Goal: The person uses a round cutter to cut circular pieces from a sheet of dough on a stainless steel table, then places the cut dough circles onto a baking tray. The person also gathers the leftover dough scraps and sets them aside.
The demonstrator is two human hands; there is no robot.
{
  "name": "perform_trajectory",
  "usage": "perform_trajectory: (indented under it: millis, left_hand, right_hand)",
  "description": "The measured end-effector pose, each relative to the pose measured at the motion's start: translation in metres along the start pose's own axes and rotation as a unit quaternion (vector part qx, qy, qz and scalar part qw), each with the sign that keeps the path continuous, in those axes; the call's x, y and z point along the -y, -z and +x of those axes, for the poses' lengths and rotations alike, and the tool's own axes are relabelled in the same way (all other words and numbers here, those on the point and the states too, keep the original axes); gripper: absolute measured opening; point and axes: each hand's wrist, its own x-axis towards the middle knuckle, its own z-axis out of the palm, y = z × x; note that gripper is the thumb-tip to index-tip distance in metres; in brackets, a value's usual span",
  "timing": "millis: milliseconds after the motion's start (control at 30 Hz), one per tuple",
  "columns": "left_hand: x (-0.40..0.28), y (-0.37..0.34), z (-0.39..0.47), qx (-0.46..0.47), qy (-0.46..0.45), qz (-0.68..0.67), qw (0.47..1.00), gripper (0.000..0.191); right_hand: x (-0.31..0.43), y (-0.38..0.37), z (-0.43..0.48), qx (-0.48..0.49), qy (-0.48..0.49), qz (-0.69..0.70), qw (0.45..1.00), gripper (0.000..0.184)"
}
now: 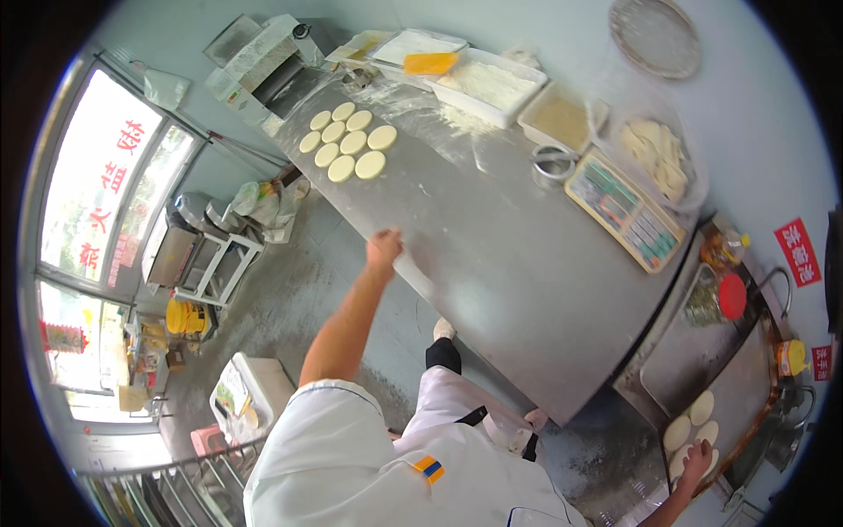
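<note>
My left hand (384, 249) hangs at the front edge of the steel worktable (500, 263), fingers curled in, with nothing visible in them. Off to the right, my right hand (697, 463) is low over a baking tray (734, 395), close against pale dough discs (677, 432) lying at the tray's near end. Whether its fingers grip a disc or only touch one cannot be told. Several more round, flat dough discs (353, 142) lie in loose rows at the far left of the worktable.
A dough sheeter (263, 59) stands at the table's far end. Along the wall are a flour tub (490, 85), a metal cup (553, 165), a digital scale (622, 211) and a bag of dough (655, 158). A red-lidded jar (718, 300) stands beyond the table's right end.
</note>
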Motion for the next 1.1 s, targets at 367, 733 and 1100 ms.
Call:
perform_trajectory:
  millis: [367, 733, 1100]
  left_hand:
    - [-0.095, 0.008, 0.303, -0.109, 0.207, -0.006, 0.972, 0.063]
    - [-0.099, -0.005, 0.305, -0.166, 0.206, -0.058, 0.962, 0.061]
    - [-0.132, -0.016, 0.176, 0.327, 0.004, 0.011, 0.945, 0.035]
  right_hand:
    - [0.243, -0.326, -0.228, 0.173, -0.065, -0.093, 0.978, 0.039]
    - [0.327, -0.461, -0.257, 0.264, -0.027, -0.117, 0.957, 0.037]
    - [0.422, -0.74, -0.34, 0.492, -0.153, 0.289, 0.807, 0.063]
